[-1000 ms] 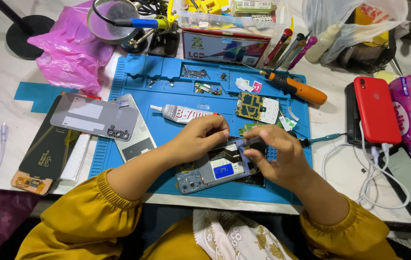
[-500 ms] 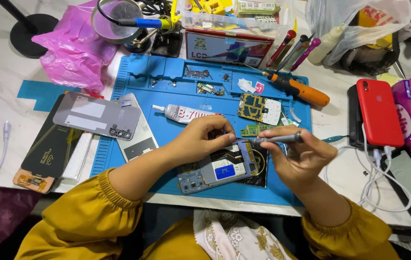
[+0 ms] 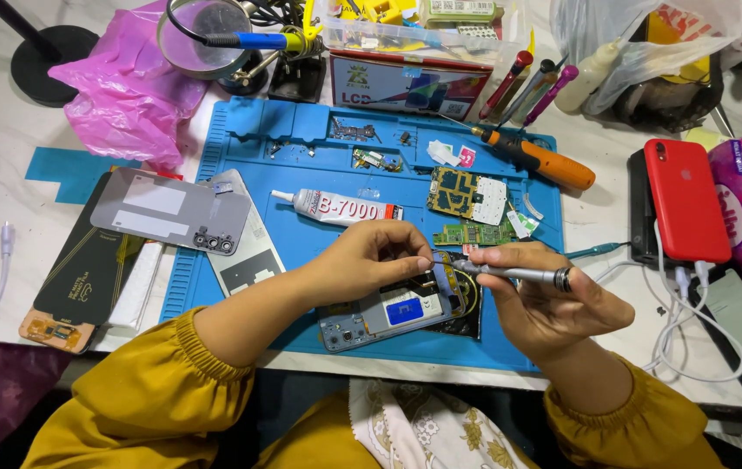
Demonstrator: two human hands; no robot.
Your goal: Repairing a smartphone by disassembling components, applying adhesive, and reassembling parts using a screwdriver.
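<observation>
Screwdriver (image 3: pixel 514 274) sits pinched in your right hand (image 3: pixel 549 308), its long axis running almost level, handle toward the mat's right edge and tip pointing left at the upper end of the opened phone (image 3: pixel 393 311). That phone lies on the blue mat (image 3: pixel 249 139) near its front edge, tilted, with its long axis rising from lower left to upper right. Your left hand (image 3: pixel 371 258) is closed over the phone's top edge, fingertips pressing it down just beside the tip. Tip and phone meet between your two hands; the glue tube (image 3: pixel 336 207) lies just behind them.
</observation>
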